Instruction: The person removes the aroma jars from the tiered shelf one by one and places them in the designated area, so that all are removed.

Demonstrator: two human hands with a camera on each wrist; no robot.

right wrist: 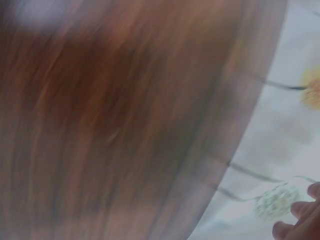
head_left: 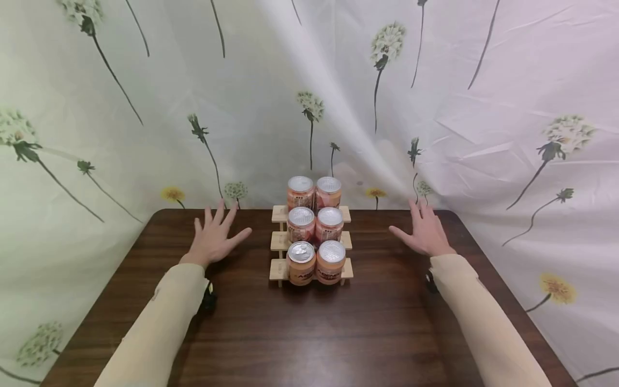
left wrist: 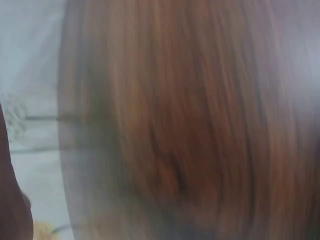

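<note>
In the head view my left hand (head_left: pixel 213 239) is spread over the table's left side, fingers straight and thumb out, holding nothing. My right hand (head_left: pixel 426 231) spreads the same way at the right. Between them, apart from both, a three-tier light wooden rack (head_left: pixel 279 270) bears several orange-labelled cans with silver lids, two on each step. A front left can (head_left: pixel 301 263) and a front right can (head_left: pixel 331 262) sit lowest. The right wrist view catches only fingertips (right wrist: pixel 295 220) at its lower right corner; a dark part of the left hand (left wrist: pixel 15 210) edges the left wrist view.
The dark wood-grain table (head_left: pixel 314 338) has rounded far corners. Behind it and along its sides hangs a pale curtain (head_left: pixel 261 134) printed with dandelions. Both wrist views show mostly blurred tabletop and the table edge.
</note>
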